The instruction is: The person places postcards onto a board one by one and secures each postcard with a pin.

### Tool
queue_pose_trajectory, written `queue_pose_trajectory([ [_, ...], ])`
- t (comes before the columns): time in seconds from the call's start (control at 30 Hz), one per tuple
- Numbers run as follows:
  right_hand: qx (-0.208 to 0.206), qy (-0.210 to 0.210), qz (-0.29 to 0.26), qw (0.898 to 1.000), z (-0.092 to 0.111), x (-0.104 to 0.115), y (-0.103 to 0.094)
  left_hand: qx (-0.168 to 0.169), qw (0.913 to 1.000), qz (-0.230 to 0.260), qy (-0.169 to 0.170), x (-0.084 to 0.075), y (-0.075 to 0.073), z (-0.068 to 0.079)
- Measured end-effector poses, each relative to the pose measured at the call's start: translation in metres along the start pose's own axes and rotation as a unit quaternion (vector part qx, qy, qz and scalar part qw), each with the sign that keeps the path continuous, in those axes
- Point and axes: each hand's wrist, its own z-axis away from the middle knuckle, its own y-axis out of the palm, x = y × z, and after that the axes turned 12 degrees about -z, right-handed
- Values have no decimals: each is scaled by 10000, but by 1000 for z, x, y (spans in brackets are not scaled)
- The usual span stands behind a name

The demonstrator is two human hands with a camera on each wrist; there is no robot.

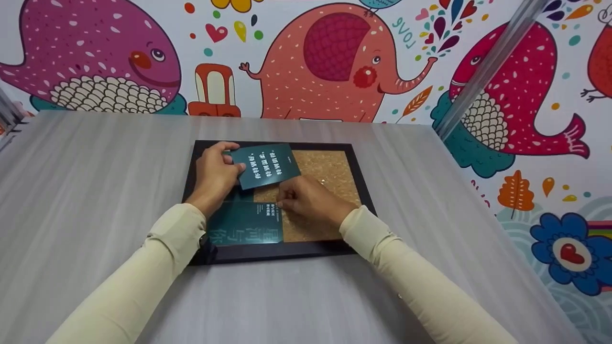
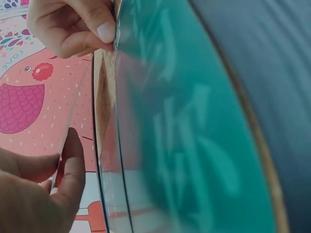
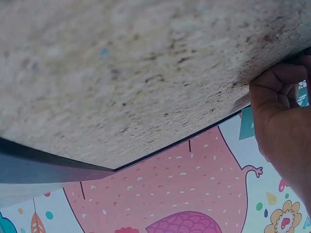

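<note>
My left hand [image 1: 216,169] holds a dark teal card [image 1: 263,167] with white lettering by its left edge, thumb on its face. In the left wrist view that card appears nearly edge-on between thumb and fingers. Another teal card [image 1: 246,224] lies flat at the lower left of a black-framed cork board [image 1: 334,224]. At this card's upper right corner my right hand [image 1: 311,198] has its fingers curled, thumb and fingertip pinched together. I cannot tell what is between them. In the right wrist view the right hand [image 3: 284,107] is close over the cork.
The board lies on a grey wood-grain table [image 1: 105,191]. Behind it stands a wall [image 1: 330,62] printed with cartoon animals. A small bright speck [image 1: 322,181] shows on the cork beside the right hand. A metal strip [image 1: 487,71] runs down the wall's corner at the right.
</note>
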Motion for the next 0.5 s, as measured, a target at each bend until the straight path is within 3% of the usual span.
queue_pose_trajectory([
  [0.5,14,185,-16,9998,0,2,-1,67,9999,-78,37,-1,8,-1],
])
